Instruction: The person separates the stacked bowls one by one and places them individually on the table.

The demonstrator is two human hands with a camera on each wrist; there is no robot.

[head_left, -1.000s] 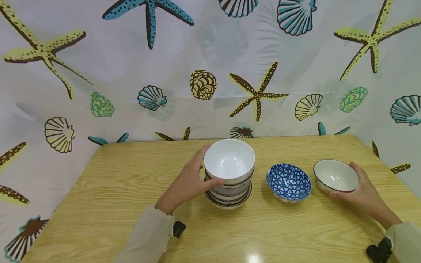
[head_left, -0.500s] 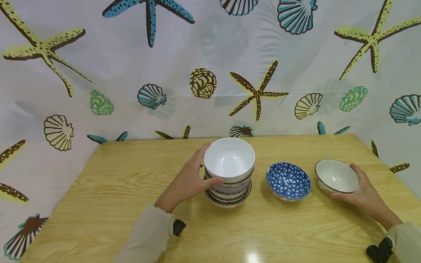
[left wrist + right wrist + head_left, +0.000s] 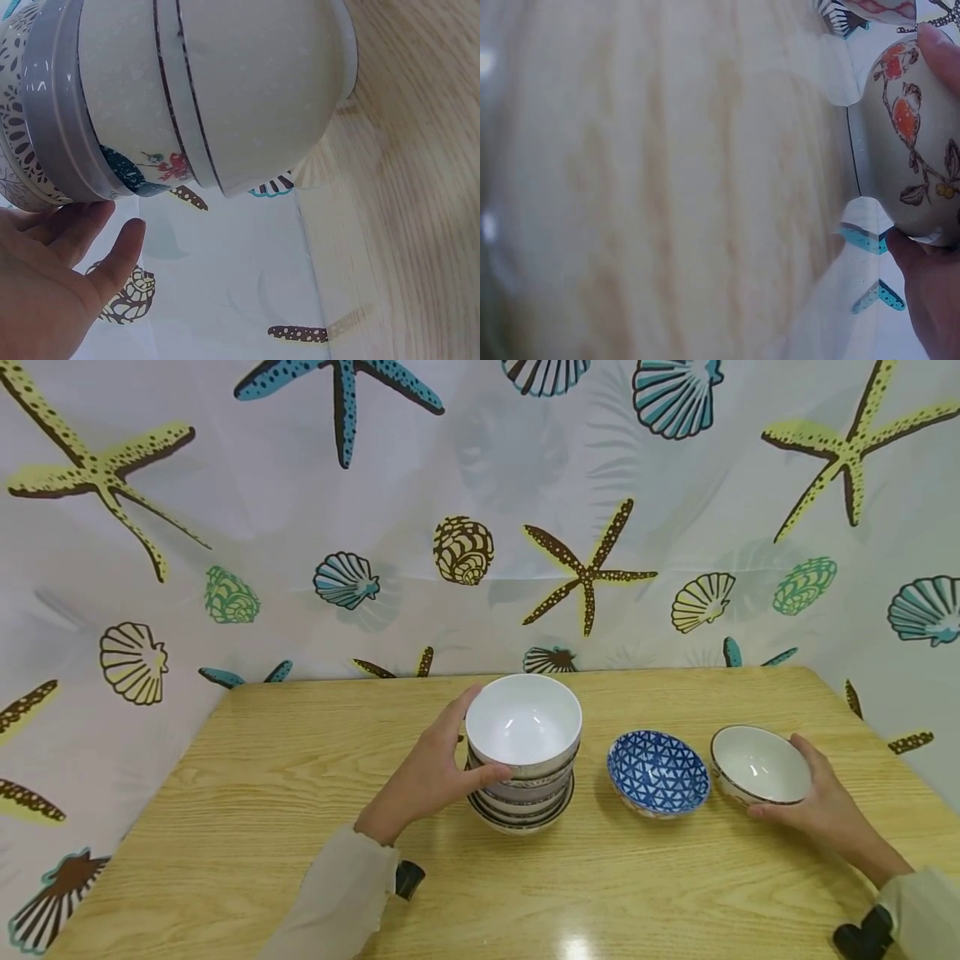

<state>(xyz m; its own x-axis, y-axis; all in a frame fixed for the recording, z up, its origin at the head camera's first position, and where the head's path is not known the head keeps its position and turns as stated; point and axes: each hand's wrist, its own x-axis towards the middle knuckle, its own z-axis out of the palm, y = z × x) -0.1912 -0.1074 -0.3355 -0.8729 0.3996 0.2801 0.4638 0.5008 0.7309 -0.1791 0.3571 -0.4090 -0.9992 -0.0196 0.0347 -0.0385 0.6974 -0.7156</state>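
Note:
My left hand (image 3: 435, 772) holds the upper part of a stack of bowls (image 3: 522, 789), its thumb in front and its other fingers at the far left side. On top of the stack is a bowl (image 3: 525, 722) with a plain white inside. Seen by the left wrist camera, the stacked bowls (image 3: 255, 82) have cream, grey and patterned outsides. My right hand (image 3: 828, 802) grips a cream bowl (image 3: 759, 764) with a dark rim by its right side. Orange flowers on that bowl (image 3: 904, 124) show in the right wrist view. Between the hands stands a blue-and-white patterned bowl (image 3: 658, 774).
All the bowls are on a light wooden table (image 3: 300, 793). Behind it hangs a white cloth (image 3: 405, 602) printed with starfish and shells, which also runs down both sides.
My right hand has shifted slightly to the left with the cream bowl, bringing it nearer the blue-and-white bowl. The left hand and the stack have stayed in place.

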